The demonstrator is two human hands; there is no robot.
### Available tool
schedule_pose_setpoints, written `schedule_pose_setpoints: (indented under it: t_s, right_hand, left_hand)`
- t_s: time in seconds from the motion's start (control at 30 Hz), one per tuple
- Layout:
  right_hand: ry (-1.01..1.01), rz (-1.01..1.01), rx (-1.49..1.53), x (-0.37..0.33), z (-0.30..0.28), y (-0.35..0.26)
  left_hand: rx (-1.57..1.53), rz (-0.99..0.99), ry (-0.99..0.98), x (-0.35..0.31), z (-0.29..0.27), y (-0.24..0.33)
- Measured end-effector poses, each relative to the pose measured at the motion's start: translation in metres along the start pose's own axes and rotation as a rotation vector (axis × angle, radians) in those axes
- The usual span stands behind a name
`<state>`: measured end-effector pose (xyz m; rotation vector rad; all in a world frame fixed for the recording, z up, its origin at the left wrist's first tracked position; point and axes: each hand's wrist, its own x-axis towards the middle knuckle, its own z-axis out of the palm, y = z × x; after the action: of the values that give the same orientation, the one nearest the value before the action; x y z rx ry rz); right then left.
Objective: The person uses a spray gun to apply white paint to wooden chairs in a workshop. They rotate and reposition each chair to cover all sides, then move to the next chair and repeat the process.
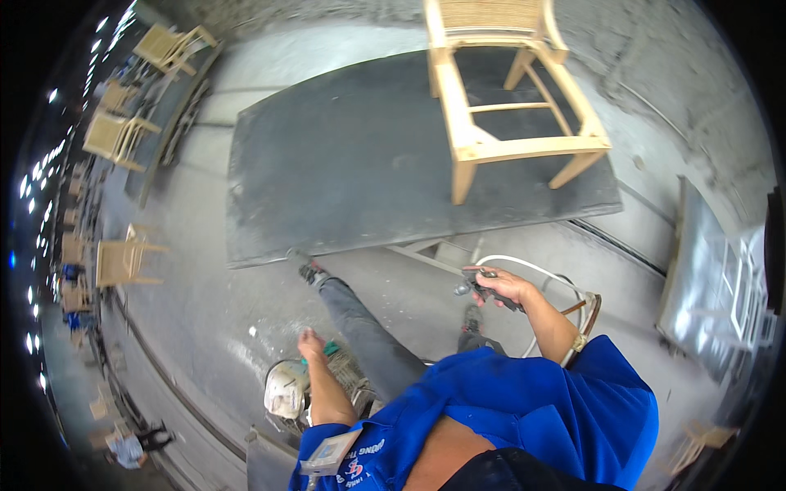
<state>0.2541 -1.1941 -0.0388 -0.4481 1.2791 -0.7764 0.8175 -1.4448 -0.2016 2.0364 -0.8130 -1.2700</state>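
Right hand [509,287] closed round a spray-gun-like tool [473,283], white hose [558,278] looping beside it; left hand [311,344] low near a white container [286,389], can't tell from here if it grips anything. Pale chair [532,150] upright on right end of dark counter [344,164], untouched. Looks like tool-ready stage; reaching the chair calls for a step in, hose kept clear

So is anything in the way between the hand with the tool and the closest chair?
Nothing seems to block it. Only a white hose curving past the right hand and the near edge of the dark table come before the wooden chair.
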Motion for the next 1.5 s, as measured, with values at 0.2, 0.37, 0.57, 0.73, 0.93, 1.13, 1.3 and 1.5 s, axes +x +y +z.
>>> schedule_pose_setpoints:
  t_s: [0.2,0.37,0.57,0.73,0.93,1.13,1.3,1.5]
  right_hand:
    - [0.344,-0.189,0.269,-0.090,-0.030,0.065]
    - [0.843,-0.348,0.526,-0.115,0.005,0.105]
    - [1.173,-0.268,0.450,-0.087,0.159,0.063]
    - [1.103,-0.154,0.478,-0.009,0.282,-0.023]
    - [1.065,0.079,0.407,0.004,0.305,-0.088]
    - [0.885,-0.111,0.413,0.012,0.280,-0.075]
    - [0.706,0.038,0.407,0.050,0.242,-0.089]
    - [0.676,-0.108,0.317,0.078,0.217,-0.118]
  left_hand:
    - [0.028,-0.006,-0.381,-0.052,0.163,0.101]
    - [0.277,0.487,-0.773,-0.089,0.363,0.255]
    - [0.602,1.062,-0.944,-0.128,0.533,0.378]
    - [0.142,-0.126,-1.660,-0.122,0.586,0.355]
    - [-0.072,-0.075,-1.467,-0.135,0.511,0.333]
    - [-0.100,-0.195,-1.369,-0.006,0.365,0.397]
    - [-0.217,-0.109,-1.185,0.075,0.253,0.452]
    - [-0.449,-0.050,-0.888,0.129,0.210,0.442]
